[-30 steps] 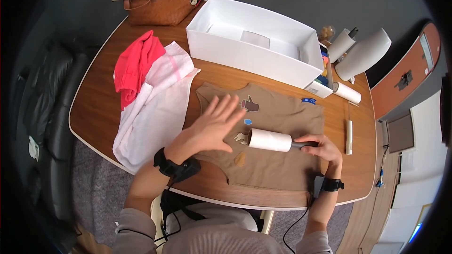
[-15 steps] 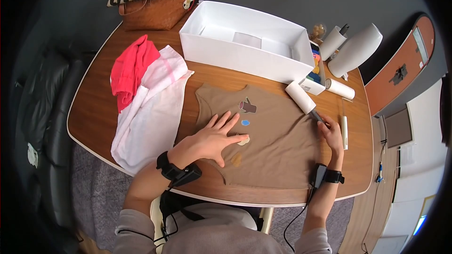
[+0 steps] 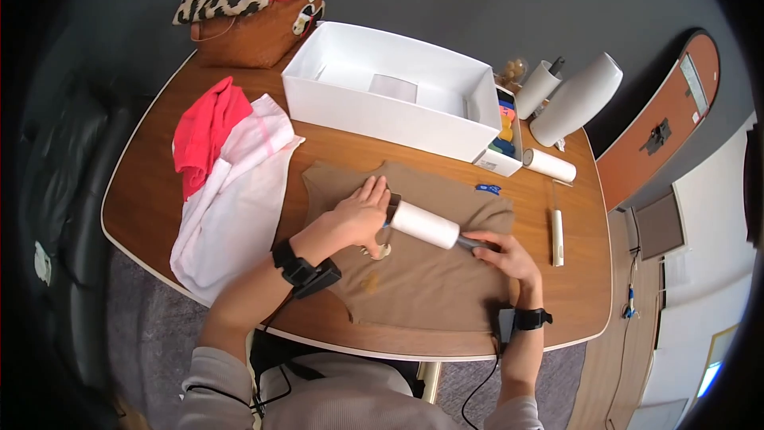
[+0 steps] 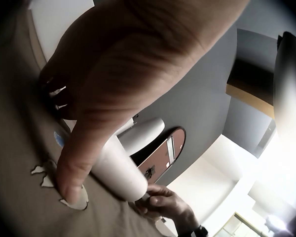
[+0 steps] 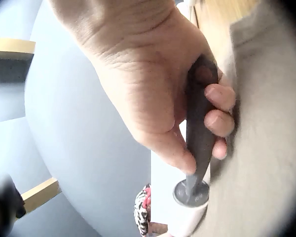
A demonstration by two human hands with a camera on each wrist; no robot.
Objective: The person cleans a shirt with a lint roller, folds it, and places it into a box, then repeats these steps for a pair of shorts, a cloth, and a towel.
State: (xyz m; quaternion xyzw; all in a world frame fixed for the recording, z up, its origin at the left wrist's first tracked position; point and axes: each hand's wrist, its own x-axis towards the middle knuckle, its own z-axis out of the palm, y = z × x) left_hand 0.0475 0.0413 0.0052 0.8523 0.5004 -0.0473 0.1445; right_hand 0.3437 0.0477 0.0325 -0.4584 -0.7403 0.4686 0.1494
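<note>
The brown wooden table [image 3: 579, 291] carries everything, and the brown shirt [image 3: 446, 295] lies spread along its near edge, about midway between the left and right edges. Behind the shirt, toward the table's far edge, stands a long white box [image 3: 382, 115], and a white cloth [image 3: 231, 223] lies by the left edge. The white sticky roller [image 3: 426, 224] rests on the shirt, its barrel slanting across the middle. The right hand [image 3: 513, 256] has its fingers closed round the roller's dark handle, while the left hand [image 3: 360, 219] lies on the fabric with its fingers extended and grips nothing, next to the barrel's far end. Its thumb touches a small pale print [image 4: 79, 198], and an ochre print [image 3: 371, 281] shows nearer the table's near edge

To roll well, the left hand would do best to hold the fabric taut and its fingertips clear of the sticky sheet; even, light strokes toward the right edge should keep the cloth from bunching
</note>
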